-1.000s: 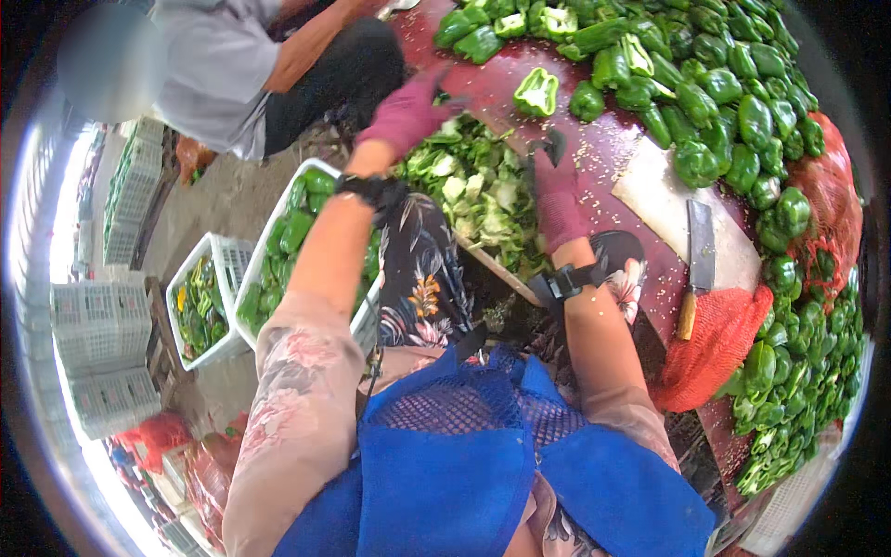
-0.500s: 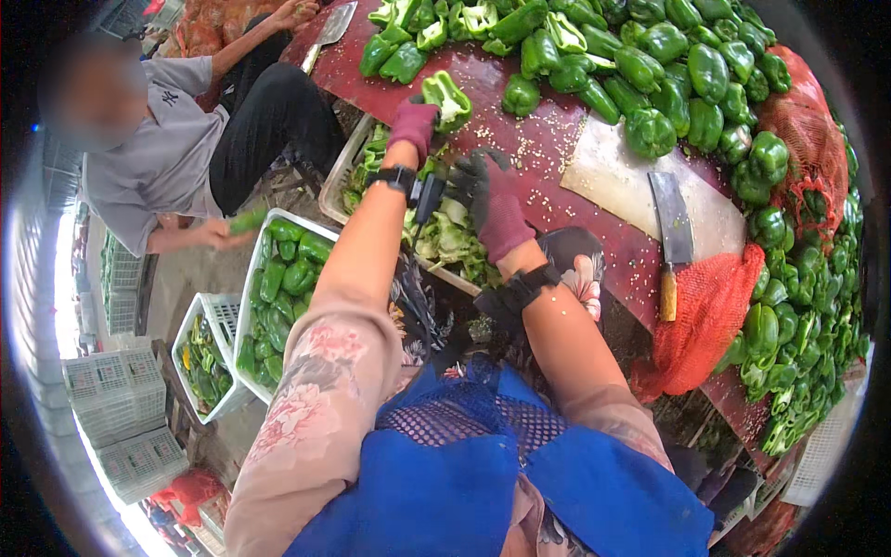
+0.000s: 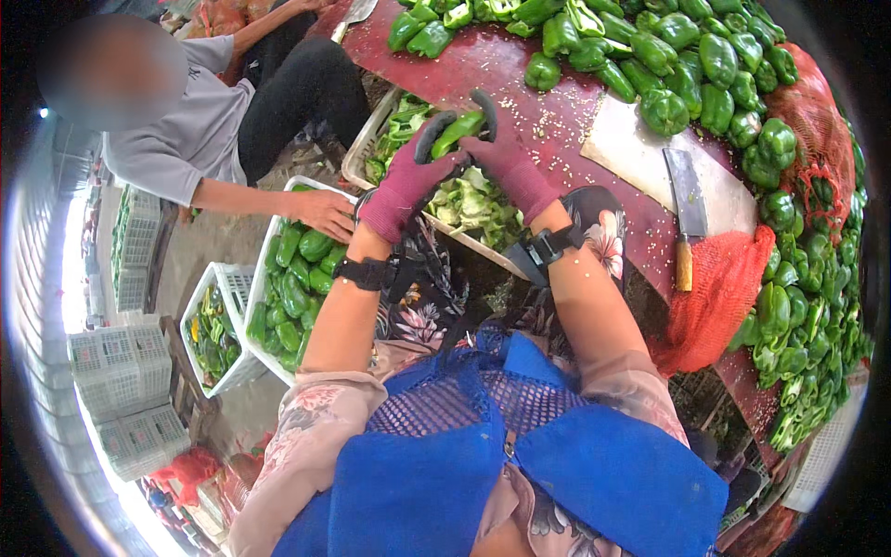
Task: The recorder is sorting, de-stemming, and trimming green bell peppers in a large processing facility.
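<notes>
Both my hands wear maroon gloves with dark fingers. Between them, over a pale crate (image 3: 356, 167) beside the table, is a green bell pepper piece (image 3: 458, 133). My left hand (image 3: 415, 181) is closed on its left side. My right hand (image 3: 512, 167) curls around the other side, thumb close to the left one and a finger raised along the far edge. The fingers partly hide the piece, so I cannot tell whether it is a half. Light green pepper scraps (image 3: 473, 206) fill the crate just below my hands.
Whole and cut green peppers (image 3: 665, 111) are heaped along the table's (image 3: 436, 79) far and right sides. A cleaver (image 3: 685, 190) lies by a pale board (image 3: 640, 153) and red mesh bag (image 3: 713, 302). Left, a co-worker's hand (image 3: 327, 213) rests at a white crate (image 3: 258, 302) of peppers.
My left hand has lowered the pepper piece toward me, and my right hand has closed onto it. The co-worker's hand has reached the crate of peppers. The view has shifted slightly.
</notes>
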A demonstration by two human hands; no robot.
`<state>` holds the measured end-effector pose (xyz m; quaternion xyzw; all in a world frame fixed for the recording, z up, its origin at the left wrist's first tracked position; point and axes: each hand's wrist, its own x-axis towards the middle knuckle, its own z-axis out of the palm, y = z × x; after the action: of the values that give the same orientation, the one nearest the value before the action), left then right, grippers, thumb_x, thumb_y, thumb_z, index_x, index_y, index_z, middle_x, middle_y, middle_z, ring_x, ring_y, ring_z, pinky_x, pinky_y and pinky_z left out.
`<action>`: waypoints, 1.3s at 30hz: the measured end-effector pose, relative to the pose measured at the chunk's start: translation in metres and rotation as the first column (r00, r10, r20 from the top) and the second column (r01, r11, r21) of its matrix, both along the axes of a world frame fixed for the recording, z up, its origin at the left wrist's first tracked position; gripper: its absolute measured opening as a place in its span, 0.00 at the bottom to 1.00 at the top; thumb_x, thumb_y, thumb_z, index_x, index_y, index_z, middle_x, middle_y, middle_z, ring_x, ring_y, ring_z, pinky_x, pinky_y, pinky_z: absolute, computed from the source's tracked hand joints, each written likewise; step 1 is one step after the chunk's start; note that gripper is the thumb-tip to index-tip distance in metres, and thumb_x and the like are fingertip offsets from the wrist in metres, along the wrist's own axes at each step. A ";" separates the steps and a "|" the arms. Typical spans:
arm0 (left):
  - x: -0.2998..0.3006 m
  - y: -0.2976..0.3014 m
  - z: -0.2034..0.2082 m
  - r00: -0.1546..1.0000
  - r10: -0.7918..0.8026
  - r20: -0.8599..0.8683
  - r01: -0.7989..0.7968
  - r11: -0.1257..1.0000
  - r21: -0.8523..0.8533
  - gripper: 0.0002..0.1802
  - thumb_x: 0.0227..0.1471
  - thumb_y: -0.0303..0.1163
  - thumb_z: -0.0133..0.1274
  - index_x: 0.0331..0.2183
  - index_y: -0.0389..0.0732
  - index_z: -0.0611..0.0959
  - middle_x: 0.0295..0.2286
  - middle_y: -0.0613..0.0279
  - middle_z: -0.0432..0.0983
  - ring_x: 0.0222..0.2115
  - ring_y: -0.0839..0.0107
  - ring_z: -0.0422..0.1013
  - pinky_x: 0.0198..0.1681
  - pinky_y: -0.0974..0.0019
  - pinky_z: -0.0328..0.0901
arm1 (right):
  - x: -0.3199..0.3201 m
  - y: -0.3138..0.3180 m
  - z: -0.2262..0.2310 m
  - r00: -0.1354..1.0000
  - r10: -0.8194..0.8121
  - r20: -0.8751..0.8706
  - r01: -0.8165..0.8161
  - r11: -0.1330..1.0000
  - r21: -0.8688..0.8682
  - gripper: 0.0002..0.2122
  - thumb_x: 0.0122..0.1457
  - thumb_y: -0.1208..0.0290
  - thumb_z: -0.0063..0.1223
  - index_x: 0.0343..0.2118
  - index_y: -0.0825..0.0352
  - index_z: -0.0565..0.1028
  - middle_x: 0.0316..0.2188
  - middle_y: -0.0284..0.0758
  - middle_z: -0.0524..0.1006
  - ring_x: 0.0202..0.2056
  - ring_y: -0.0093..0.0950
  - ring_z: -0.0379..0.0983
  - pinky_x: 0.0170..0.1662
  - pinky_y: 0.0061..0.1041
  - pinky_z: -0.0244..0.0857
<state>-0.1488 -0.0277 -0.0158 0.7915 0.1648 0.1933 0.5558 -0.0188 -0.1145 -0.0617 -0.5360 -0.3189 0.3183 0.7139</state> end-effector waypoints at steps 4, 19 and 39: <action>-0.006 -0.003 0.006 0.973 0.218 -0.073 -0.219 0.976 -0.005 0.20 0.55 0.37 0.48 0.48 0.40 0.73 0.42 0.64 0.73 0.40 0.78 0.65 0.44 0.75 0.61 | -0.007 -0.009 0.015 0.845 -0.145 0.514 0.247 0.960 -0.135 0.38 0.40 0.68 0.63 0.56 0.67 0.56 0.50 0.48 0.66 0.51 0.40 0.64 0.53 0.34 0.58; -0.003 -0.007 0.011 0.909 0.384 -0.162 -0.394 0.918 -0.038 0.14 0.53 0.32 0.48 0.41 0.37 0.79 0.33 0.62 0.76 0.31 0.75 0.70 0.38 0.73 0.64 | -0.009 -0.015 0.021 0.578 -0.093 0.811 0.353 0.924 -0.146 0.28 0.46 0.63 0.58 0.51 0.66 0.63 0.46 0.46 0.69 0.44 0.42 0.69 0.46 0.36 0.64; -0.021 -0.030 -0.003 0.970 0.051 -0.238 0.146 0.659 0.738 0.38 0.39 0.17 0.47 0.55 0.48 0.64 0.55 0.51 0.58 0.51 0.56 0.62 0.49 0.60 0.64 | 0.019 -0.009 -0.023 0.932 0.112 0.345 0.083 0.861 -0.502 0.26 0.50 0.62 0.50 0.53 0.66 0.63 0.46 0.53 0.69 0.48 0.48 0.66 0.51 0.39 0.61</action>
<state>-0.1698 -0.0576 -0.0186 0.9712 0.1148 0.1329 0.1611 0.0004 -0.1236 -0.0849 -0.7520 -0.3537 0.2920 0.4733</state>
